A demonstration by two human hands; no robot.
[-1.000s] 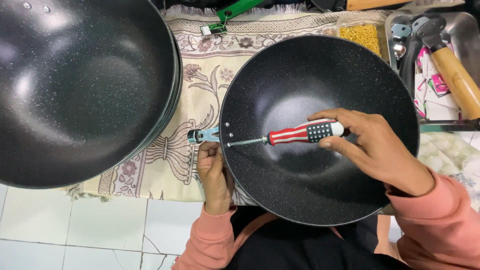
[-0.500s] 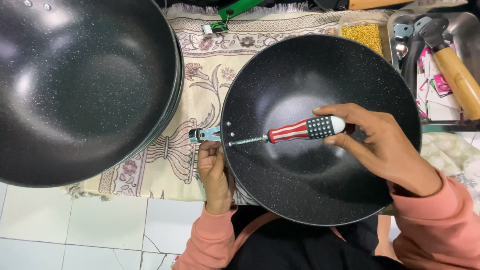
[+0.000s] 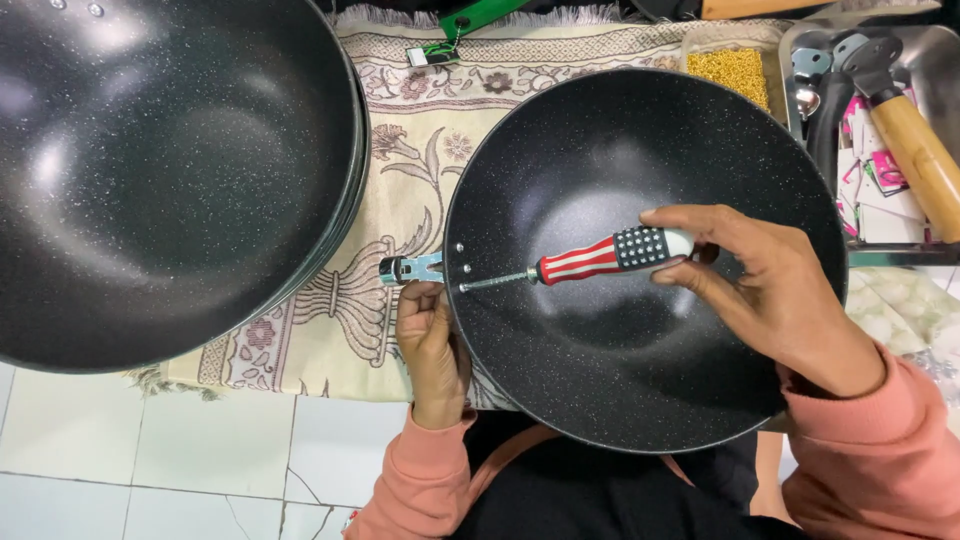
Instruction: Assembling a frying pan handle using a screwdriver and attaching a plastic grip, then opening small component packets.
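A black speckled wok lies on a patterned cloth in front of me. My right hand grips a screwdriver with a red, white and dark handle. Its metal tip touches a screw on the wok's inner left wall. My left hand is outside the wok's left rim, fingers pinching a small silvery metal bracket against the wall. Two rivet heads show just inside the rim near the tip.
A stack of larger black woks fills the upper left. A metal tray at upper right holds wooden handles, metal parts and packets. A box of small yellow pieces sits beside it. A green tool lies at the top. White floor tiles show below.
The right hand has shifted slightly on the screwdriver handle, which keeps its tip at the same screw. The left hand and bracket stay put.
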